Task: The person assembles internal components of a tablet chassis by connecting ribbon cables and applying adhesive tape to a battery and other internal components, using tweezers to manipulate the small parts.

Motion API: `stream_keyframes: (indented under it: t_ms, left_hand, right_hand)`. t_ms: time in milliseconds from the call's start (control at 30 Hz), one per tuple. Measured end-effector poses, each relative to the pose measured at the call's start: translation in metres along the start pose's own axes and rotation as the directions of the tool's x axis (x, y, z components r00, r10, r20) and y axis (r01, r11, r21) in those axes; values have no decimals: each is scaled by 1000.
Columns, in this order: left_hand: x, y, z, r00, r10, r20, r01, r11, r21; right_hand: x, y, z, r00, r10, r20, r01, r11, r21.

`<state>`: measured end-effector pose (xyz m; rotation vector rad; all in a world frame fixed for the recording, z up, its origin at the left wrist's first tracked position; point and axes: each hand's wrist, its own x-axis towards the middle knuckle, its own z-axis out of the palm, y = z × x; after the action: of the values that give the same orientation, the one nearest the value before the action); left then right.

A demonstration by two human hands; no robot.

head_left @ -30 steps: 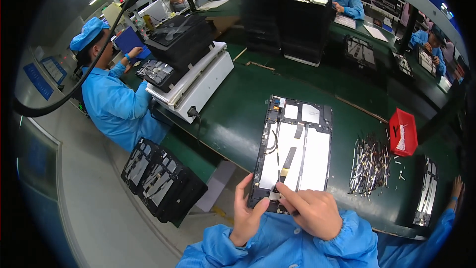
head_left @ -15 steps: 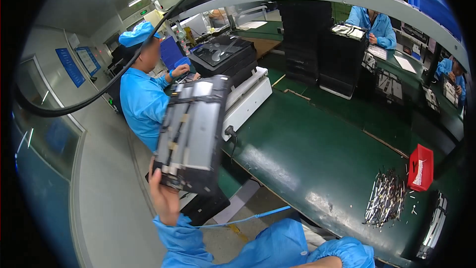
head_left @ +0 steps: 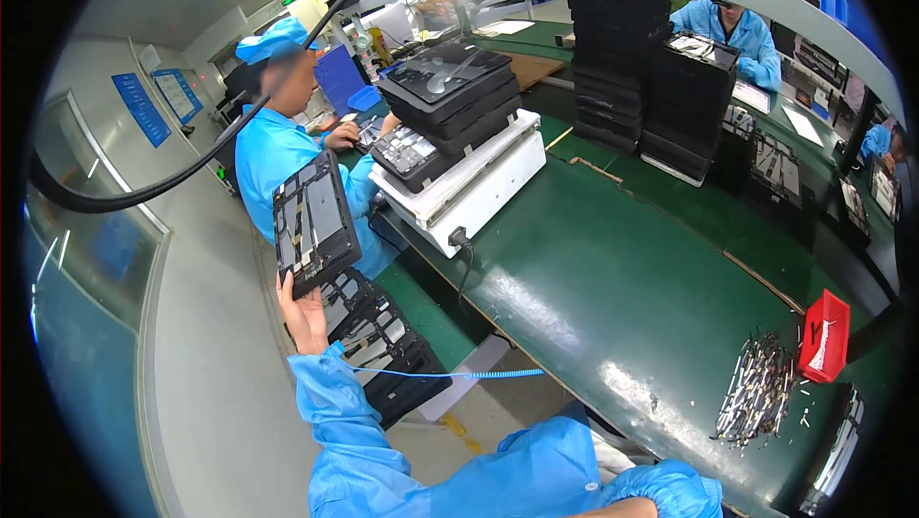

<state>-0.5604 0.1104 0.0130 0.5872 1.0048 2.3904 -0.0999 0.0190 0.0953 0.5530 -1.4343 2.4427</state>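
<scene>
My left hand grips the lower edge of a black tray, which is raised and tilted at the left. An opened tablet with grey battery panels and thin ribbon strips lies in that tray. Below my hand is a stack of similar black trays, with opened tablets in the top ones. A blue wrist cord runs from my left cuff to the right. Only a strip of my right hand shows past its blue cuff at the lower edge; its fingers are out of sight.
A co-worker in blue sits close beyond the held tray. A white box-shaped unit with stacked trays stands on the green bench. Tall black stacks, a red bin and a pile of small parts lie rightward.
My left hand has carried the tray with the tablet farther from me and slightly left. The stack below and the white unit now show more fully. My view has shifted slightly.
</scene>
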Motion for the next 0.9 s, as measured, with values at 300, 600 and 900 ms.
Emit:
stream_keyframes:
  t_ms: [300,600,900]
  left_hand:
    - [-10,-50,-68,984,-97,-147,93,995,-34]
    - [-46,-55,-149,937,-136,-320,164,985,61]
    - [-45,-62,-171,964,177,-196,64,564,823]
  right_hand:
    - [17,17,-22,924,-215,316,337,850,-406]
    - [9,13,-18,995,93,47,-98,987,128]
    - [19,37,-30,938,-239,252,319,879,-354]
